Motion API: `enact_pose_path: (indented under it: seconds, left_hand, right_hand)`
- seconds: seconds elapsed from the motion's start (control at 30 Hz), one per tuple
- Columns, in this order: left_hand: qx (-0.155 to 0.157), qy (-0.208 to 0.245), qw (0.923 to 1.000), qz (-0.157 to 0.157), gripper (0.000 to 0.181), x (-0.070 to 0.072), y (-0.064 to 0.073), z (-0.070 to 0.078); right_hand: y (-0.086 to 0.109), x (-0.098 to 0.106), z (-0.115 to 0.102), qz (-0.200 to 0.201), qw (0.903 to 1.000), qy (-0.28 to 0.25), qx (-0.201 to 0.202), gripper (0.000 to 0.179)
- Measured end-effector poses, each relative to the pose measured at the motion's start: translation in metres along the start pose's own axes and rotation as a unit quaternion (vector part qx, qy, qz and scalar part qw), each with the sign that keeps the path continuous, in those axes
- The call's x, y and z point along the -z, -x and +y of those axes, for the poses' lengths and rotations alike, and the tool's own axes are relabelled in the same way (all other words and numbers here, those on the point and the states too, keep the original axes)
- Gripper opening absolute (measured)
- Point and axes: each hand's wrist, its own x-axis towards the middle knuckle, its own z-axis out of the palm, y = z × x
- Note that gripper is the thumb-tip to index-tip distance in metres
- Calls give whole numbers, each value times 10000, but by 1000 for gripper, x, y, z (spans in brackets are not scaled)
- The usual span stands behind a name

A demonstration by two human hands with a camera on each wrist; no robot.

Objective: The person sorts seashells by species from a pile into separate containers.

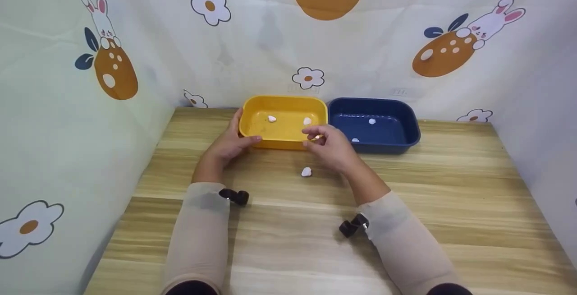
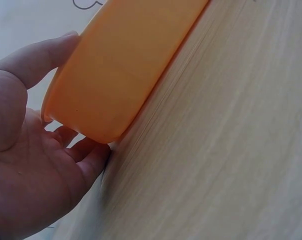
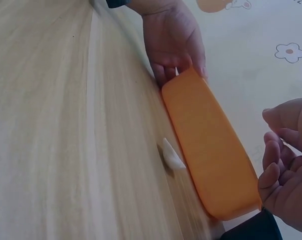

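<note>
A yellow bin point(image 1: 281, 144) stands at the back of the table with small white stone-like pieces inside, among them one piece point(image 1: 272, 118) left of its middle. My left hand point(image 1: 229, 144) grips the bin's left end, thumb on the front rim and fingers behind the side. Over the bin's right front corner hovers my right hand point(image 1: 331, 148), its fingers loosely bent. Nothing shows between thumb and fingers in the right wrist view, though part of the fingers is hidden. On the wood in front of the bin lies another white piece point(image 1: 306, 172).
Against the yellow bin's right side stands a dark blue bin point(image 1: 387, 148), with a white piece point(image 1: 372, 121) and another partly hidden at its front wall. A patterned cloth point(image 1: 252, 56) hangs behind the wooden table point(image 1: 288, 250) and along both sides.
</note>
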Motion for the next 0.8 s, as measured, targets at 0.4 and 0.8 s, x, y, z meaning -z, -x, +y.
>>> enact_pose_path:
  seconds: [0.4,0.8]
  left_hand:
    - [54,-161,9998,46,122,-1,-2,1]
    - [-74,81,9999,-22,120,-1,-2,-1]
  right_hand:
    - [16,8,4,-476,9985,254,88,31]
    - [20,5,15,-1029,9942,280,118,34]
